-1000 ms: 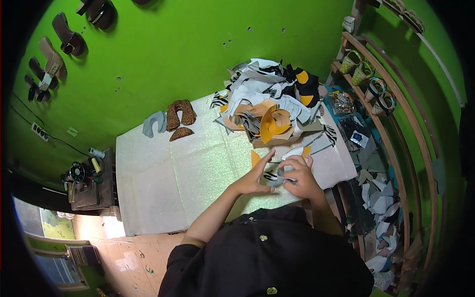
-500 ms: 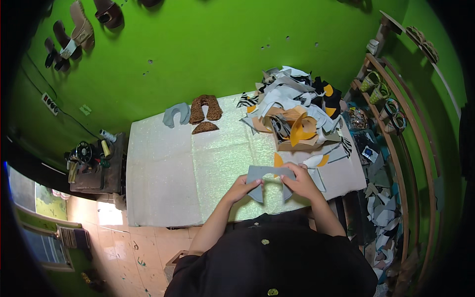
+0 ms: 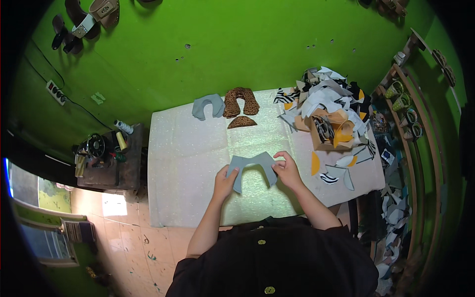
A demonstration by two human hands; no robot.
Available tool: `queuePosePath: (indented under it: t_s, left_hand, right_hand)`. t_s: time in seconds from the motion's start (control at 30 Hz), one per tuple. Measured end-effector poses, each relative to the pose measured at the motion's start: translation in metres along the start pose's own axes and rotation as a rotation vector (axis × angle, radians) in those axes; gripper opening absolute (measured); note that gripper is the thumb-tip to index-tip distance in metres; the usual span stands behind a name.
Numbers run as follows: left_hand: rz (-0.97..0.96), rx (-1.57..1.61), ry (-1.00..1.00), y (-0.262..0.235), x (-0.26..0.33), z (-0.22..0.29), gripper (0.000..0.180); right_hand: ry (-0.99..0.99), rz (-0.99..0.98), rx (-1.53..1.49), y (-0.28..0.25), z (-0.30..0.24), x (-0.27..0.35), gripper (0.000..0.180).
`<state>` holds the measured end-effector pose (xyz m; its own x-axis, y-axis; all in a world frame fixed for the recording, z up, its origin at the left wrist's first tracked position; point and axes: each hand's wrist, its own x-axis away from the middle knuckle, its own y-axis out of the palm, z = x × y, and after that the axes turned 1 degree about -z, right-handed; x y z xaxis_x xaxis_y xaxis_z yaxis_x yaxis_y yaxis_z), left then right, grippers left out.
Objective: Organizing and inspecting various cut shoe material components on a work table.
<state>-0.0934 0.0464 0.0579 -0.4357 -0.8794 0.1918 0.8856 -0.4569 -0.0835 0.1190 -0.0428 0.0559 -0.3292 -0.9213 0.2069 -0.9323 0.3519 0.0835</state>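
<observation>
Plainly grey, arch-shaped cutout (image 3: 253, 167) (flat, thin).

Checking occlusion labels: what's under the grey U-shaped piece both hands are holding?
Under the grey U-shaped piece, held by the left hand and right hand, only the pale sparkly table cover shows, through the notch too. Directly beneath the piece is hidden.

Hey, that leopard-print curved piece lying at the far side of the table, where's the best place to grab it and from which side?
The leopard-print curved piece lies flat as an arch with its two legs pointing toward the person. Probably best to pinch one leg near its free end, coming from the near side. Its left leg lies close beside the grey cut piece, so the right leg looks easier. Both hands, left and right, now hold the grey U-shaped piece.
</observation>
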Motion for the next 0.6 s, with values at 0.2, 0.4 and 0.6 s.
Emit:
queuePosePath:
  t_s: [0.2,0.4,0.6]
  left_hand:
    - [0.076,0.033,-0.008,-0.075,-0.035,-0.012,0.016]
    - [0.140,0.041,0.031,-0.143,-0.095,-0.031,0.014]
    - [0.192,-0.013,0.049,-0.181,-0.180,-0.035,0.019]
  right_hand:
    - [-0.036,-0.075,0.261,0.071,-0.004,-0.053,0.014]
    - [-0.246,-0.108,0.495,0.119,-0.002,-0.126,0.025]
    - [-0.263,-0.116,0.562,0.148,-0.013,-0.215,0.024]
